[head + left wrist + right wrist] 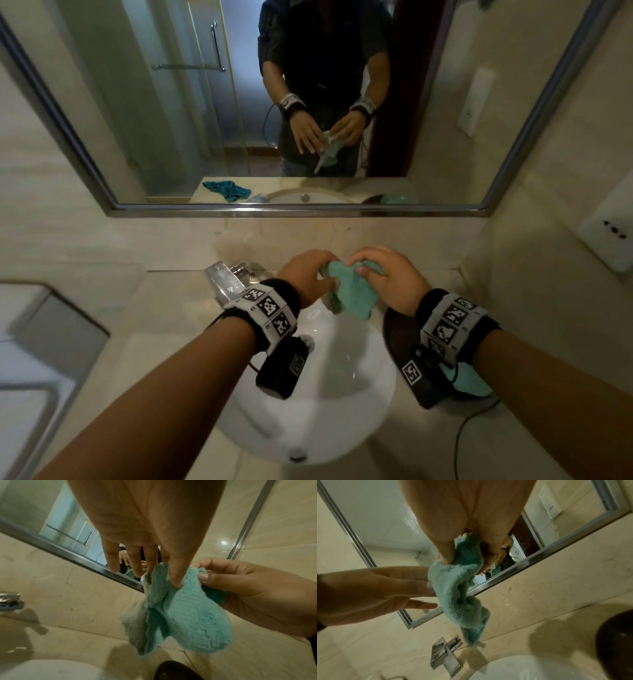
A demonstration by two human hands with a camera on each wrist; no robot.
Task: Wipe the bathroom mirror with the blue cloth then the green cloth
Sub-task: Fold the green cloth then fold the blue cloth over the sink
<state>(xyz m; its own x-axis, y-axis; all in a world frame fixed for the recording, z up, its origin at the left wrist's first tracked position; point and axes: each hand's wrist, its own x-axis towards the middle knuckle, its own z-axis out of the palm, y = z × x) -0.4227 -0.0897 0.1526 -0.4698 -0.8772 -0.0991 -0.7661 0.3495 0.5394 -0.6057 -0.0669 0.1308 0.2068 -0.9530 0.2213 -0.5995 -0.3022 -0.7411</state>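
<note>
I hold the green cloth (pixel 352 294) (pixel 185 618) (pixel 458 588) in both hands over the back of the sink. My left hand (pixel 318 270) pinches its left edge with the thumb, and its other fingers stay straight. My right hand (pixel 373 267) grips the top right of the cloth with curled fingers, and the rest hangs down crumpled. The framed mirror (pixel 154 102) fills the wall ahead, a short way beyond both hands. The blue cloth (pixel 227 189) shows only as a reflection, lying bunched on the counter.
A chrome faucet (pixel 227 281) stands left of my hands above the white basin (pixel 329 394). A black dish (pixel 400 342) holding something pale green sits on the counter under my right wrist. A wall socket (pixel 609 236) is at the right.
</note>
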